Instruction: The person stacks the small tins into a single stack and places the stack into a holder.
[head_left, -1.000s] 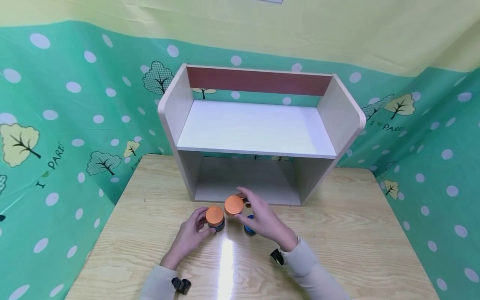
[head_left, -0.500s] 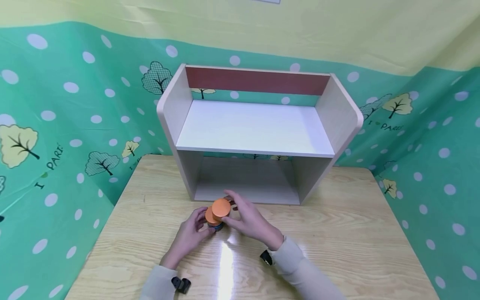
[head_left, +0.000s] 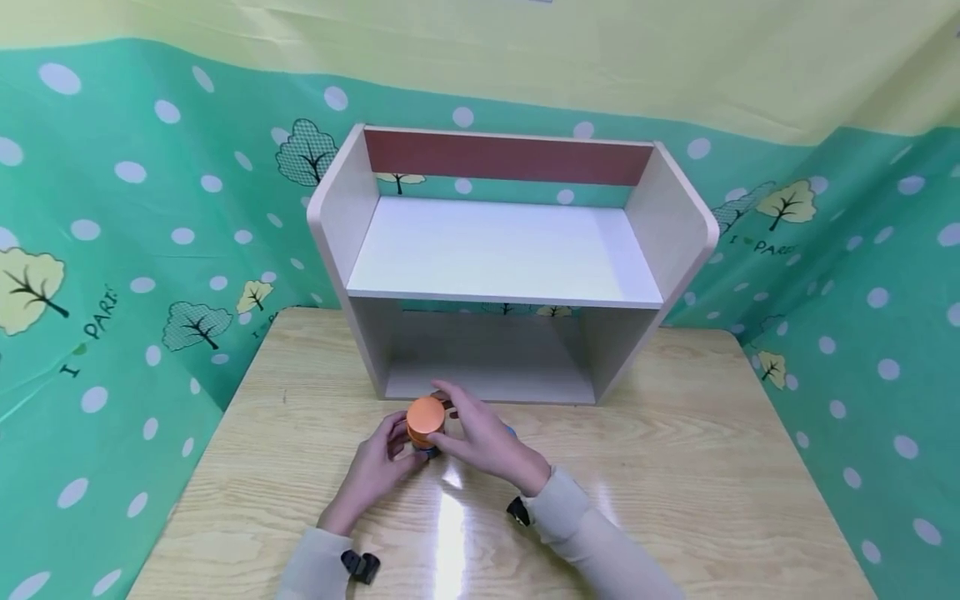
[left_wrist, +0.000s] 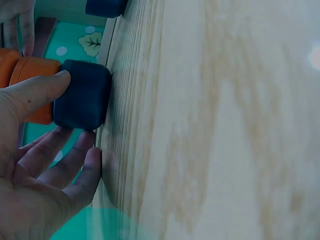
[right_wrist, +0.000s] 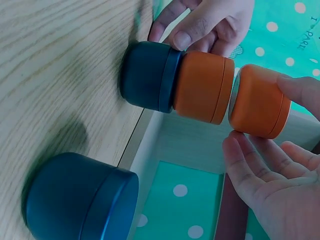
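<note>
Left hand (head_left: 377,465) grips stacked blue jar (right_wrist: 147,75), right hand (head_left: 480,433) top orange jar (right_wrist: 257,102), near shelf edge (head_left: 525,402); tabletop (head_left: 690,467) extends rightward.

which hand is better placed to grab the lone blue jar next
Probably the right hand, once it releases the upper orange jar; the lone blue jar is nearer it. The left hand grips the stacked blue jar.

On the pale wooden counter (head_left: 712,475), before the white shelf (head_left: 502,250): a round orange jar (head_left: 425,415) just above a lower orange jar (right_wrist: 202,85), set on a round dark-blue jar (right_wrist: 147,75), left of a second blue jar (right_wrist: 80,195).
</note>
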